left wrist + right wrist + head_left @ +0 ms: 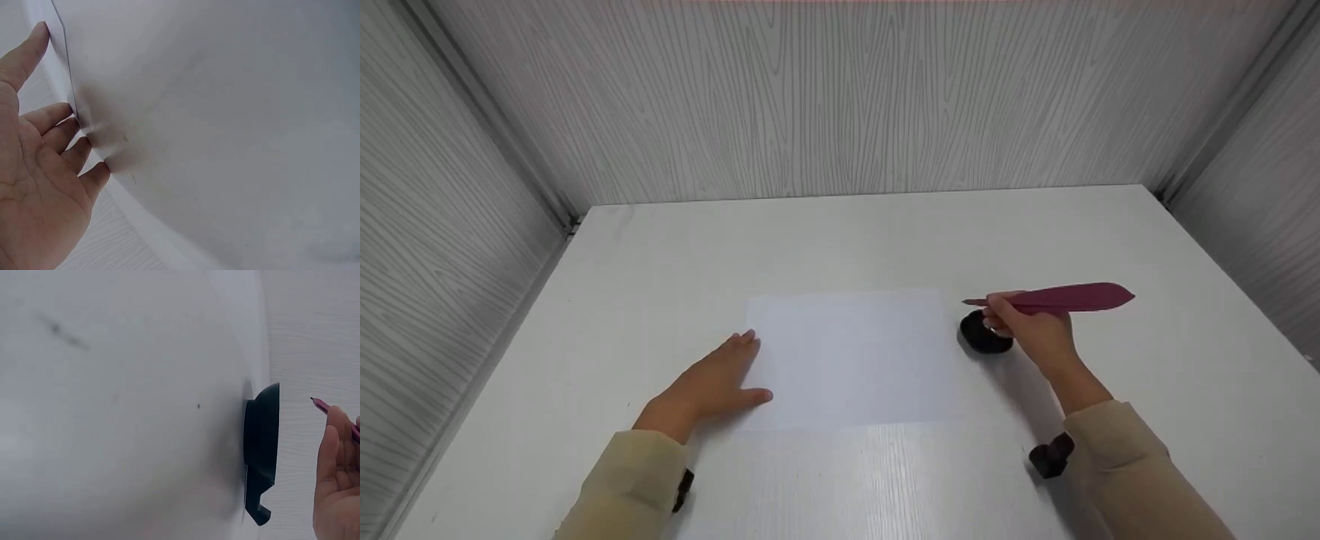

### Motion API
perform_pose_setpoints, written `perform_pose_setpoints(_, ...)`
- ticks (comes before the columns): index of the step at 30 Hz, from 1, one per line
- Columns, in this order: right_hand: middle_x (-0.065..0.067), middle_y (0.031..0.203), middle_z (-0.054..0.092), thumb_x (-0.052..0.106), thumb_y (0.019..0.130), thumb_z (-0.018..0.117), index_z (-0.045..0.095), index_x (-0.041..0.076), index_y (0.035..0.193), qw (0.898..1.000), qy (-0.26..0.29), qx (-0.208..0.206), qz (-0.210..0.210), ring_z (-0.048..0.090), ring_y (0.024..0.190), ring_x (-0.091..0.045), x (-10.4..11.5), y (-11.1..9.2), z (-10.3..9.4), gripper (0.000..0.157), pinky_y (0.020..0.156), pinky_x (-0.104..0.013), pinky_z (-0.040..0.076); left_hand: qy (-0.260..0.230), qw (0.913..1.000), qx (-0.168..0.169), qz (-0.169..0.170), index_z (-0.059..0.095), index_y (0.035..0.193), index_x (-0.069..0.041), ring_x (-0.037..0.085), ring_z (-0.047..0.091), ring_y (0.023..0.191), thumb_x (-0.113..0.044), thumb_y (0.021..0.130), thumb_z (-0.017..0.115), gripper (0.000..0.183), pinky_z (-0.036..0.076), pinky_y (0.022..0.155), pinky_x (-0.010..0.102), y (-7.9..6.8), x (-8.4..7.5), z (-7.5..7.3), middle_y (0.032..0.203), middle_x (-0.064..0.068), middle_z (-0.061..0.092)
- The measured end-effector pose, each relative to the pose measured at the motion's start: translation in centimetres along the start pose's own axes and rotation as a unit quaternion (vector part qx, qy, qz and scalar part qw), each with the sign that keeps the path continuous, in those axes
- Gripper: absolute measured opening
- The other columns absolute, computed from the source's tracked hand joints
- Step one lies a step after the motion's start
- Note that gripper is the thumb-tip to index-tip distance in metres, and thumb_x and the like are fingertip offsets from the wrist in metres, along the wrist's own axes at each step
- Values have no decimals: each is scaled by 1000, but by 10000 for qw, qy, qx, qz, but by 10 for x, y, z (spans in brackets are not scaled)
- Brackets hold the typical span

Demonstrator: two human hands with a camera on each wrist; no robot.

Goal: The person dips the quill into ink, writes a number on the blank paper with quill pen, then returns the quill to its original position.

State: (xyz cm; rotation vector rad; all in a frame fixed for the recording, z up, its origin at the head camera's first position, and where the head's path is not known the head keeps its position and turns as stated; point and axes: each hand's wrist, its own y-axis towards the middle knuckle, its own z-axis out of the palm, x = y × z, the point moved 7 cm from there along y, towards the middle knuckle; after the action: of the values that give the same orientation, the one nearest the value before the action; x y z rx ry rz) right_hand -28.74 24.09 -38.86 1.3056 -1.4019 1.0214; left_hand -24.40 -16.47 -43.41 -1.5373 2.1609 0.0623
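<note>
A white sheet of paper (851,360) lies flat on the table. My left hand (709,386) rests at its left edge, thumb and fingers spread; the left wrist view shows that hand (45,174) with its fingertips down at the surface. In my right hand (1035,330) I pinch a dark red feather-shaped pen (1084,296), its tip pointing left, above the table. Just below that hand stands a small black bowl-like holder (979,336). In the right wrist view this holder (262,433) shows a short bent arm, apart from the pen tip (319,404).
The white table (840,232) is bounded by a grey wood-grain panel (847,105) at the back and by side panels. A black wrist device (1051,455) sits under the right sleeve, and another (683,491) by the left sleeve.
</note>
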Motion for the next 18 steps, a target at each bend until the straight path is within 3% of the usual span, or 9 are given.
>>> perform_pose_setpoints(4, -7, 87, 71, 23, 92, 65, 64, -9, 111, 10000, 3, 52, 56, 68, 77, -10, 4, 2, 11, 37, 72, -25, 56, 15, 10000, 2, 5, 21, 149, 3, 32, 8, 143, -41, 91, 63, 84, 12, 114, 47, 1, 1, 0, 157, 14, 14)
perform_pose_setpoints(11, -5, 87, 71, 34, 87, 70, 67, -3, 108, 9997, -20, 30, 225, 68, 79, -11, -3, 8, 27, 43, 73, -24, 55, 1, 10000, 22, 26, 22, 149, 4, 32, 8, 143, -40, 91, 63, 84, 12, 114, 47, 1, -1, 0, 157, 14, 14)
perform_pose_setpoints(18, -6, 86, 71, 30, 88, 70, 69, -2, 106, 9997, 105, 42, 234, 69, 76, -13, -3, 9, 44, 37, 71, -26, 56, -74, 10000, 24, -57, 21, 149, 3, 33, 8, 143, -39, 90, 65, 85, 12, 114, 48, -2, -3, -2, 157, 14, 13)
